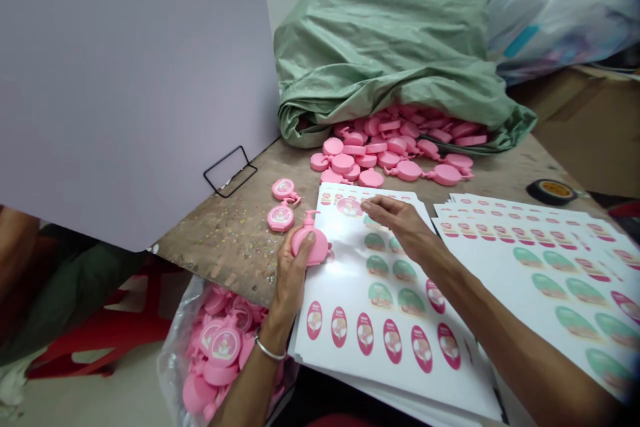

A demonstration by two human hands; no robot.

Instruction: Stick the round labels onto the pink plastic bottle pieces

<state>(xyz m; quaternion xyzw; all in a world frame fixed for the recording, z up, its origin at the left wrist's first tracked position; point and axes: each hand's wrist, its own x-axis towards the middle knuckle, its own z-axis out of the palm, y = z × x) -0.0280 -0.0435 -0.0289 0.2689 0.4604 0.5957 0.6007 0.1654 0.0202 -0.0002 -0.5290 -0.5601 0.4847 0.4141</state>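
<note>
Near the frame's centre, the left hand [290, 273] clamps a pink bottle-shaped piece [311, 247], while just upper right a round sticker [349, 207], pinched only by its edge in the right hand [400, 219], could curl or snag on the sticker sheet [340, 287].

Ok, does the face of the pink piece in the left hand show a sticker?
No, the visible face of the pink piece in the left hand is plain, while two labelled pieces lie near it on the table.
</note>
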